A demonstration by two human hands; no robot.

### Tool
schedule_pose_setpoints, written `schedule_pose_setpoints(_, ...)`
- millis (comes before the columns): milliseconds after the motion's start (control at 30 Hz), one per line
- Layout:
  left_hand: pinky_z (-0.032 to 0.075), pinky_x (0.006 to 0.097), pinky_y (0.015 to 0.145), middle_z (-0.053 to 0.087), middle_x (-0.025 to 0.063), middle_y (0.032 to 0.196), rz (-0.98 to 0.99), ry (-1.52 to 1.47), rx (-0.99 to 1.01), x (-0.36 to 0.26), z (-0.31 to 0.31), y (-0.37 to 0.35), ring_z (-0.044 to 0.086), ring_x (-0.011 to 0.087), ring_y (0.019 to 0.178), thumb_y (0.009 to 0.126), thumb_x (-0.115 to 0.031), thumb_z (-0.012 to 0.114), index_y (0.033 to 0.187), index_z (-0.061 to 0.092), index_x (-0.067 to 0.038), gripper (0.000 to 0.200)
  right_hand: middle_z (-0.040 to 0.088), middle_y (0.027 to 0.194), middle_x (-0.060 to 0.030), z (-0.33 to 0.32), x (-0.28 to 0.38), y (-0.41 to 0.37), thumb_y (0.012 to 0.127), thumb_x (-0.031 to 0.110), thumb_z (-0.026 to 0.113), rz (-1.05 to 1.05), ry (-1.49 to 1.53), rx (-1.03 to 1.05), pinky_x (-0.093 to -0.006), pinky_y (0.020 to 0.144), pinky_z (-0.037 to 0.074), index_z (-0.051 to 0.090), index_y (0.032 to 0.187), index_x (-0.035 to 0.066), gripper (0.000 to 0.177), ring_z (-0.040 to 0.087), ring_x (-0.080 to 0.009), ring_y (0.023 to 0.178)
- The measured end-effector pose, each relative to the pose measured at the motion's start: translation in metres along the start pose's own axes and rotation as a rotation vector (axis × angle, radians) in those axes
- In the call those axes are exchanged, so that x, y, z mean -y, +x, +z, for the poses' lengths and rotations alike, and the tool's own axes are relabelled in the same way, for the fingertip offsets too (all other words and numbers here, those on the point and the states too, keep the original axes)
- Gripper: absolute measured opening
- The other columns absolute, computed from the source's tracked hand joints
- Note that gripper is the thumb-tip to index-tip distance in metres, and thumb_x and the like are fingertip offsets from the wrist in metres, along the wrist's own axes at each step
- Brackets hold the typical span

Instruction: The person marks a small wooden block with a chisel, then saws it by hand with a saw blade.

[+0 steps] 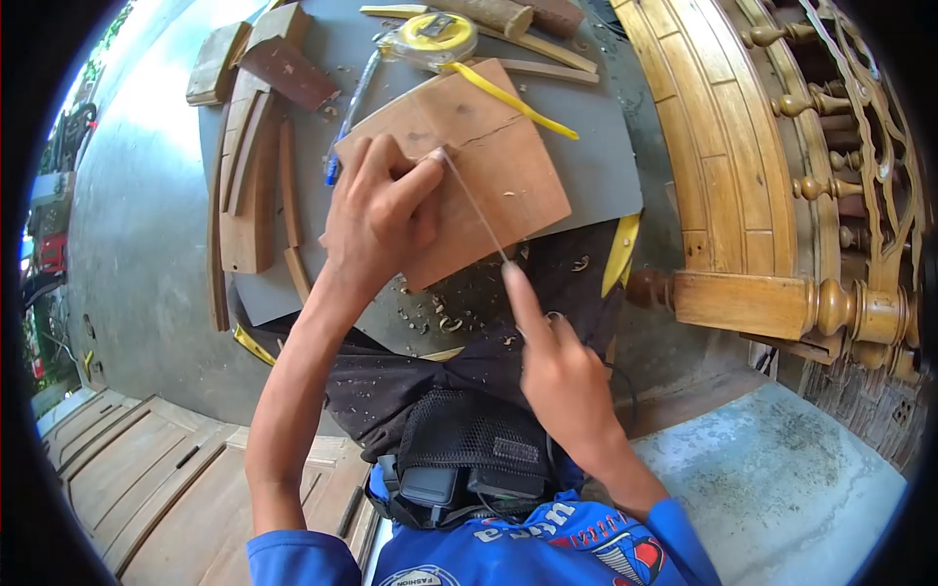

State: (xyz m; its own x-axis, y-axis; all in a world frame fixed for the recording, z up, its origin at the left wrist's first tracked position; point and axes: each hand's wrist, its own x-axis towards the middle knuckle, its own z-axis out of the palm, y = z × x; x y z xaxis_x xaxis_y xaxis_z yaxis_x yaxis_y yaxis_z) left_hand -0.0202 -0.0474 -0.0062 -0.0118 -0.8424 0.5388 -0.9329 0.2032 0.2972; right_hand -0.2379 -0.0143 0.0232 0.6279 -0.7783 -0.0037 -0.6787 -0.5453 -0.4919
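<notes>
Left hand (376, 210) pins the stiff, likely light wooden board (508, 176), best gripped by its edges, and pinches a thin strip (476, 207) with right hand (562, 371).

Grey tabletop (596, 166): yellow tape measure (440, 37) at far edge, its blade (508, 98) pulled out toward the right. Blue pen (347, 117) just left of it. Offcut blocks (288, 68) at far left, curved wood strips (249, 186) stacked along the left rim. Short round logs (498, 15) at the top. Wood shavings (440, 313) scattered at the near edge. Right: carved, varnished furniture frame (762, 166) with turned spindles (821, 103). Concrete floor (137, 225) left, panelled wood boards (147, 479) lower left.
</notes>
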Motion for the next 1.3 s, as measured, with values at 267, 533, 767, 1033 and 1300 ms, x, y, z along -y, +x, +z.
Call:
schedule_pose_setpoints(267,0.044,0.0350,0.061,0.047,0.0075,0.073,-0.005,0.031,0.020,0.003,-0.001,0.001,0.049,0.0251,0.070,0.062,0.000,0.063,0.087,0.063,-0.009,0.027,0.051,0.067,-0.0146,0.004,0.002,0.019,0.076,-0.005,0.052,0.003,-0.009,0.002,-0.0397,0.049,0.051,0.024,0.144,0.024,0.079,0.060,-0.0310,0.053)
schedule_pose_setpoints(533,0.043,0.0355,0.059,0.045,0.0074,0.071,-0.015,0.014,0.014,0.005,0.000,0.004,0.049,0.0250,0.068,0.062,-0.001,0.065,0.084,0.062,-0.009,0.023,0.052,0.067,-0.0142,0.010,0.007,0.057,0.078,-0.005,0.051,-0.040,-0.077,-0.035,-0.0384,0.045,0.051,0.026,0.144,0.020,0.075,0.058,-0.0289,0.048)
schedule_pose_setpoints(767,0.043,0.0357,0.061,0.046,0.0076,0.072,0.006,0.028,0.020,0.005,-0.001,-0.001,0.049,0.0259,0.070,0.061,0.001,0.064,0.086,0.062,-0.008,0.026,0.056,0.071,-0.0201,-0.023,0.002,0.006,0.077,-0.007,0.050,0.016,0.020,0.149,-0.0425,0.053,0.051,0.024,0.144,0.015,0.075,0.062,-0.0356,0.062)
schedule_pose_setpoints(1033,0.045,0.0360,0.064,0.047,0.0083,0.073,0.002,0.018,-0.040,0.014,0.004,0.004,0.050,0.0270,0.072,0.063,0.000,0.062,0.086,0.063,-0.007,0.025,0.050,0.062,-0.0138,-0.024,0.002,-0.026,0.075,-0.006,0.053,0.023,-0.072,0.138,-0.0376,0.045,0.049,0.028,0.143,0.016,0.076,0.056,-0.0274,0.047)
schedule_pose_setpoints(1300,0.044,0.0376,0.067,0.051,0.0095,0.072,-0.053,-0.089,-0.067,0.012,0.000,0.005,0.053,0.0281,0.075,0.074,-0.005,0.064,0.072,0.055,-0.004,0.009,0.047,0.075,-0.0151,-0.088,0.019,-0.032,0.073,-0.012,0.049,0.004,0.088,0.068,-0.0378,0.053,0.048,0.035,0.139,0.005,0.070,0.053,-0.0299,0.058)
